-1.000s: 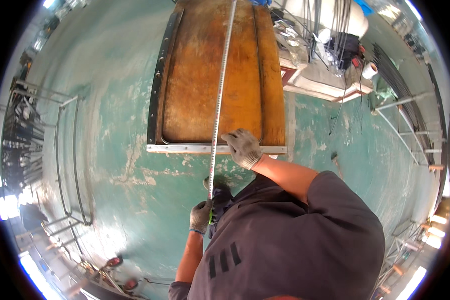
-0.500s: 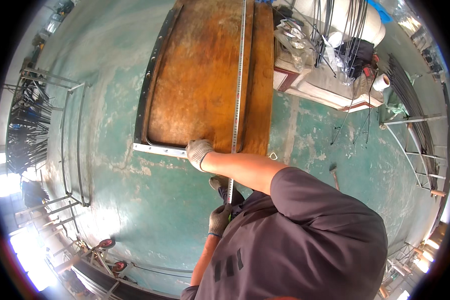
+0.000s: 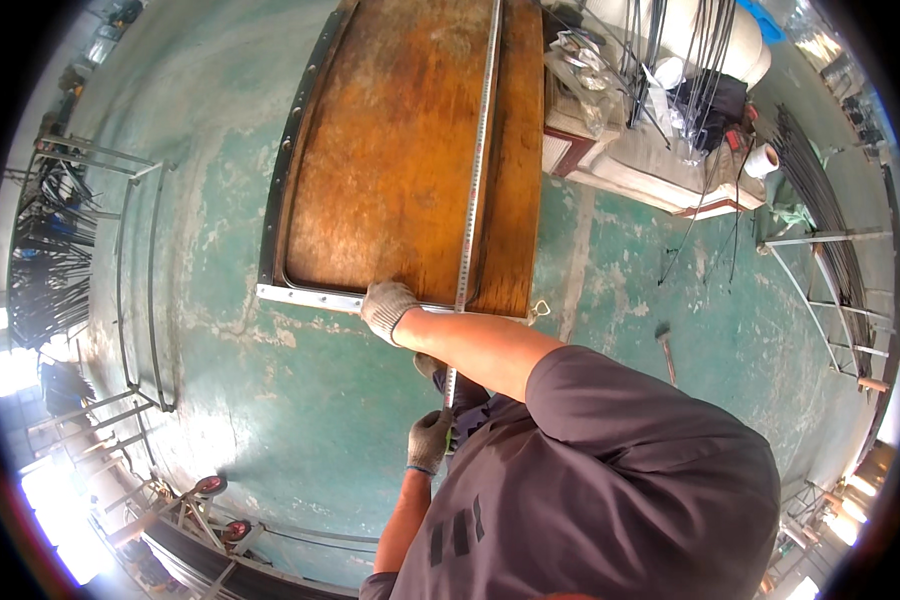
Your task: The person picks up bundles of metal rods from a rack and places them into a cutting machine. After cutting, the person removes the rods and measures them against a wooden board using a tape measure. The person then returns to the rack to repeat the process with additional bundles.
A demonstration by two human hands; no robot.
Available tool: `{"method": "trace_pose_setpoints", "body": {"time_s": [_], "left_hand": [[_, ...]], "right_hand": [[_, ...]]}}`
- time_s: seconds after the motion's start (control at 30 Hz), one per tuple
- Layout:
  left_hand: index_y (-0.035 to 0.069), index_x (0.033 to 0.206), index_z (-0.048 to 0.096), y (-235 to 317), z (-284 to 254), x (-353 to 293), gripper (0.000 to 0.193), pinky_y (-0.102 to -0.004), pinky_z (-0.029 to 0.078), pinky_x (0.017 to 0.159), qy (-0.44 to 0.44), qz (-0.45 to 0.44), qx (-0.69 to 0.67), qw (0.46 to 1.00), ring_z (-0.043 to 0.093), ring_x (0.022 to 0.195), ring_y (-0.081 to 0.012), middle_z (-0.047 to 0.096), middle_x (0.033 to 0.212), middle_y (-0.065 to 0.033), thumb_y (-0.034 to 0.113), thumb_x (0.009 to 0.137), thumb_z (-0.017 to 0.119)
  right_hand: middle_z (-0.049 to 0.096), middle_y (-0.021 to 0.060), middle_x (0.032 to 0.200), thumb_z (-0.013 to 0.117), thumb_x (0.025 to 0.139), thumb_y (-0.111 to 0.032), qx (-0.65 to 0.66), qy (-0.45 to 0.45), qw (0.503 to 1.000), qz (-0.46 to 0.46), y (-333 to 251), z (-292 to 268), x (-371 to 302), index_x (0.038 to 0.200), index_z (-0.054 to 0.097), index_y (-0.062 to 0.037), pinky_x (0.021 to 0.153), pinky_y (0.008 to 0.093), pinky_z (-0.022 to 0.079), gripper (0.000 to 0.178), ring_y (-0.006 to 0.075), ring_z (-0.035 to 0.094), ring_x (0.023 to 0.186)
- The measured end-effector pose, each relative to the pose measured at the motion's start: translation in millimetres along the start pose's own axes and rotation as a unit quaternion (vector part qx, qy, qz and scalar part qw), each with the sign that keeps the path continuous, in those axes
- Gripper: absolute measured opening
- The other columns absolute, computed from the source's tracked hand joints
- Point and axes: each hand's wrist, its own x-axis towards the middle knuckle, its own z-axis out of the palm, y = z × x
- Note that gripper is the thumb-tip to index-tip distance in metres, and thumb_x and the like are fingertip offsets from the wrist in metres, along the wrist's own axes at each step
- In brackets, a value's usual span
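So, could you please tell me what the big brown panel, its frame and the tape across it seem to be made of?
The panel looks like rusted steel sheet: mottled orange-brown and matt, though stained plywood cannot be ruled out. Its frame appears to be dark metal with a pale, bare-metal near edge and rivet-like dots. The measuring tape looks like thin, light, flexible steel, stretched straight. Both hands, right and left, wear grey knit gloves.

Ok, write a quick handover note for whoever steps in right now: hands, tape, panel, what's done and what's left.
Left hand: gloved, gripping the tape measure case low, near the body.
Right hand: gloved, pressed on the near metal edge of the rusty panel, left of the tape.
Tape measure blade: pulled out along the panel's length, near its right side; far end runs out of view.
Panel lies flat on the green floor.
Done: tape stretched.
Left: apparently reading or marking; no mark visible.
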Motion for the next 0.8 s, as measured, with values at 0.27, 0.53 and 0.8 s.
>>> {"method": "trace_pose_setpoints", "body": {"time_s": [0.27, 0.53, 0.8], "left_hand": [[0.001, 0.103, 0.078, 3.2, 1.1, 1.5, 0.037, -0.0278, 0.050, 0.056, -0.011, -0.014, -0.016, 1.000, 0.062, 0.061, -0.0111, 0.068, 0.077, -0.0001, 0.037, 0.105, 0.073], [0.002, 0.103, 0.078, 2.0, 4.4, 10.4, 0.036, -0.0283, 0.050, 0.056, -0.012, -0.011, -0.005, 1.000, 0.062, 0.061, -0.0108, 0.068, 0.077, 0.0002, 0.037, 0.104, 0.073], [-0.001, 0.098, 0.077, -28.0, -5.0, 17.8, 0.046, -0.0320, 0.051, 0.060, 0.007, 0.163, 0.227, 0.960, 0.061, 0.065, -0.0104, 0.070, 0.077, -0.0013, 0.044, 0.105, 0.069]], "right_hand": [[0.078, 0.0227, 0.107, 0.073, 0.087, -0.007, -0.009, -0.007, 1.000, -0.006, -2.6, -6.7, -2.3, 0.110, 0.084, -0.0012, 0.073, 0.0521, 0.064, 0.026, 0.0412, 0.079, 0.098], [0.078, 0.0235, 0.110, 0.070, 0.090, -0.010, -0.005, -0.010, 1.000, -0.004, -1.3, -3.4, 2.2, 0.110, 0.084, -0.0017, 0.073, 0.0529, 0.063, 0.026, 0.0396, 0.079, 0.101], [0.082, 0.0142, 0.103, 0.059, 0.096, -0.012, 0.026, 0.054, 0.996, -0.059, 6.8, 19.3, 8.3, 0.097, 0.086, -0.0095, 0.079, 0.0509, 0.064, 0.028, 0.0343, 0.079, 0.097]]}}
